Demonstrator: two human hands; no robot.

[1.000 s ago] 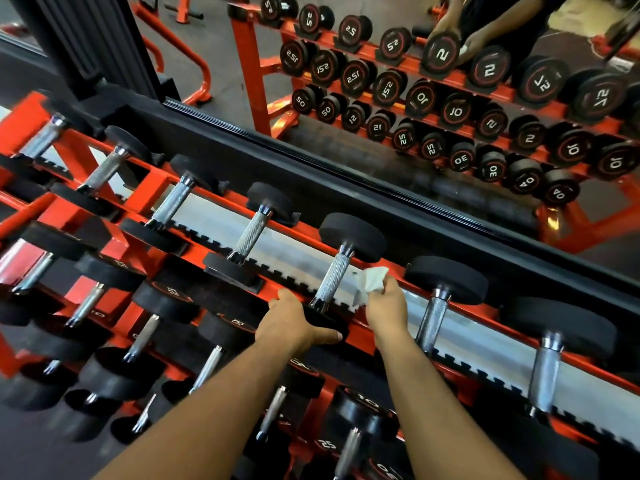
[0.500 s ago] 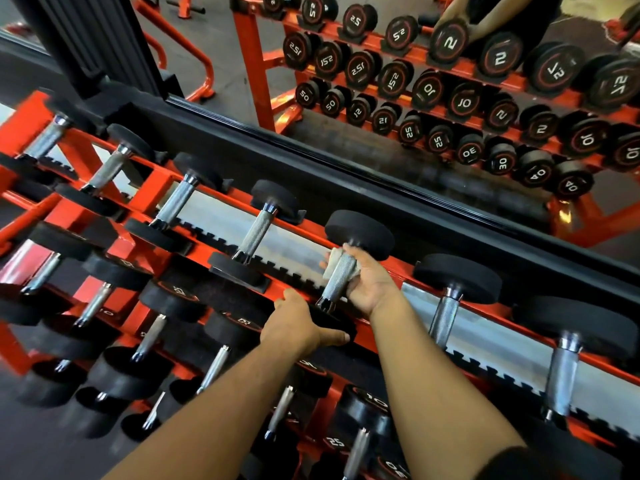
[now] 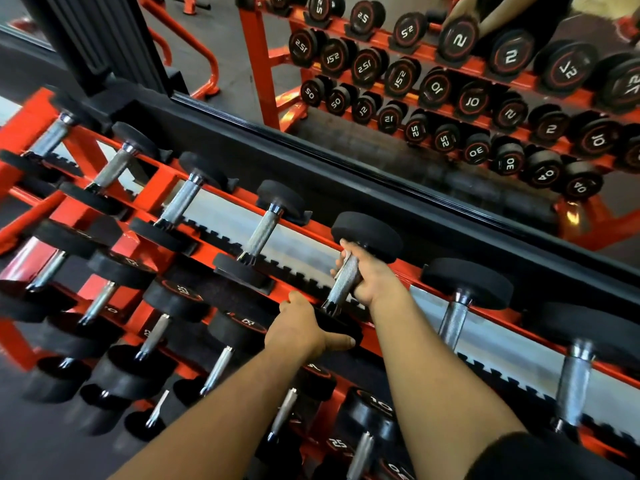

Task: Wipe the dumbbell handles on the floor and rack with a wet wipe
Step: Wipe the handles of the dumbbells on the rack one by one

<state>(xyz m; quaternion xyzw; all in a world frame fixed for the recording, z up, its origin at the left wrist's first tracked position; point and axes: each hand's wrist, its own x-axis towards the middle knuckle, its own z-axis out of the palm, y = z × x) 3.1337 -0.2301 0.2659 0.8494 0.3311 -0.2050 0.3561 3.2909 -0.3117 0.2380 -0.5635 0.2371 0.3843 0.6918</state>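
A black dumbbell with a knurled steel handle [image 3: 344,278] lies on the top shelf of the orange rack [image 3: 180,183]. My right hand [image 3: 372,275] wraps around that handle from underneath, fingers curled over its upper end near the far head [image 3: 367,233]. The wet wipe is hidden inside this grip. My left hand [image 3: 301,330] grips the near head [image 3: 339,327] of the same dumbbell, thumb pointing right along it.
More dumbbells lie on the top shelf to either side [image 3: 263,230] [image 3: 457,306], with heavier ones on the lower shelves [image 3: 214,327]. A mirror [image 3: 415,98] behind the rack reflects the dumbbells and a person's arms. Dark floor lies at the lower left.
My right hand carried the white wipe from beside the handle onto it and slid up the handle toward the far head; the wipe is now covered. My left hand stayed on the near head.
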